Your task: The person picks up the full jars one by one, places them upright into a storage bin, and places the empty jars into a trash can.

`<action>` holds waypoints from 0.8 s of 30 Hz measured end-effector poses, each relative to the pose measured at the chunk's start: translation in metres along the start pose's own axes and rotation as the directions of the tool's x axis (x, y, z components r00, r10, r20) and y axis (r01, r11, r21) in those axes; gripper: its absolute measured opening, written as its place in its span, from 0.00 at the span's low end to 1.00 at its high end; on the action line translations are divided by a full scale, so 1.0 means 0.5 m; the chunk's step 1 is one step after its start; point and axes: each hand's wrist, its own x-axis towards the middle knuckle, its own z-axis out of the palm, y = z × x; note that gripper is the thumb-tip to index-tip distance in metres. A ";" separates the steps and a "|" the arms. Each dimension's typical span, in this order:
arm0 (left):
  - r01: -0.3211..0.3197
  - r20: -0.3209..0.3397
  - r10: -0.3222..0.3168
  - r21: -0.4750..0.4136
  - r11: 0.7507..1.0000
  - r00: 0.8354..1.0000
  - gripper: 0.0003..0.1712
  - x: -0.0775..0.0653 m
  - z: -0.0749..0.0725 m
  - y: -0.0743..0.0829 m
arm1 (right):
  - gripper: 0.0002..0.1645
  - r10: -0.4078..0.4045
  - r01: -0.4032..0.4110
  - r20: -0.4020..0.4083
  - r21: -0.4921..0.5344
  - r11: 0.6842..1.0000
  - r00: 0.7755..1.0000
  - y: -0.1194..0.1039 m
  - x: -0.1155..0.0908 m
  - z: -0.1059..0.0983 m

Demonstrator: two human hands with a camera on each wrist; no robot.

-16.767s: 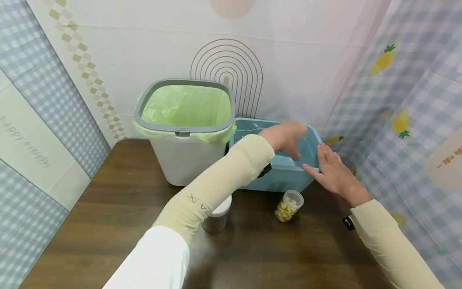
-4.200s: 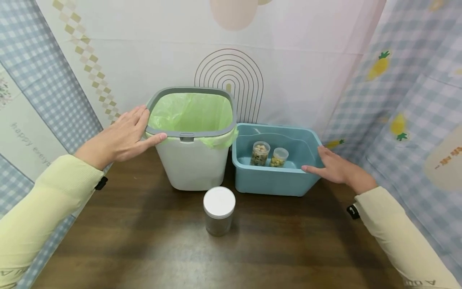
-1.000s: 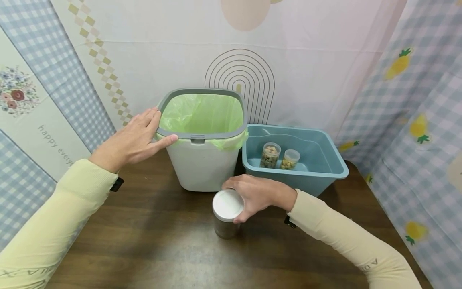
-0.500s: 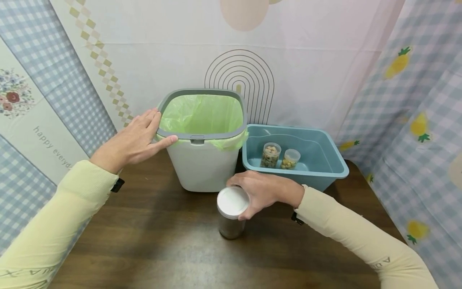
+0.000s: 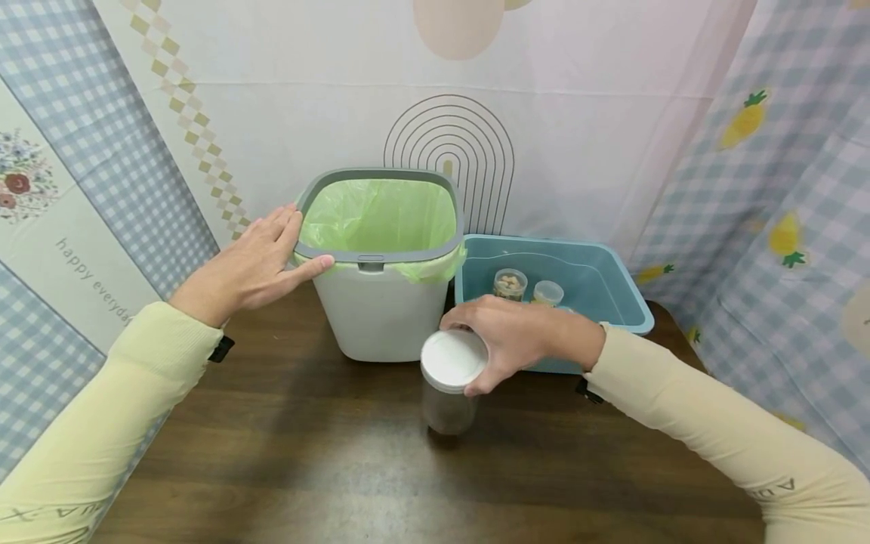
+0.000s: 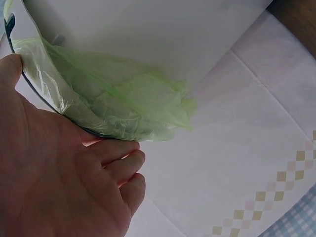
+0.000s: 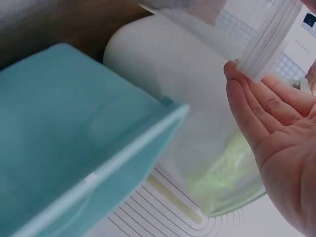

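My right hand point(image 5: 516, 336) grips a clear jar point(image 5: 447, 409) by its white lid point(image 5: 453, 358), thumb and fingers round the sides. The jar is upright, close over the brown table, with a dark shadow below its base. In the right wrist view, my fingertips point(image 7: 232, 69) lie against the edge of the jar's lid. My left hand point(image 5: 248, 261), fingers extended, rests on the grey rim of the white trash bin point(image 5: 374, 317). The left wrist view has that hand beside the green bag point(image 6: 128, 94) folded over the rim.
A blue bin point(image 5: 598, 279) stands right of the trash bin, its front partly hidden by my right hand. Inside are a small jar of nut-like pieces point(image 5: 510, 283) and a smaller lidded container point(image 5: 547, 293). A patterned cloth wall point(image 5: 306, 113) closes off the back.
Earlier, a small yellow-filled jar moved from the table into the blue bin. My right hand left the blue bin's rim, took the white-lidded jar and moved it rightward. My left hand stays put lately.
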 end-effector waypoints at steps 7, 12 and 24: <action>0.003 0.010 -0.003 0.003 1.000 1.000 0.61 0.003 0.002 -0.003 | 0.44 0.038 -0.038 -0.010 -0.028 0.999 0.999 -0.018 -0.014 -0.057; 0.004 0.008 -0.004 -0.001 1.000 1.000 0.61 0.001 0.000 0.001 | 0.42 0.010 -0.011 -0.029 -0.007 1.000 1.000 -0.028 -0.022 -0.106; 0.000 0.003 0.000 0.002 1.000 1.000 0.60 0.000 0.001 0.003 | 0.42 0.033 -0.040 -0.121 -0.056 0.998 0.992 -0.065 -0.042 -0.241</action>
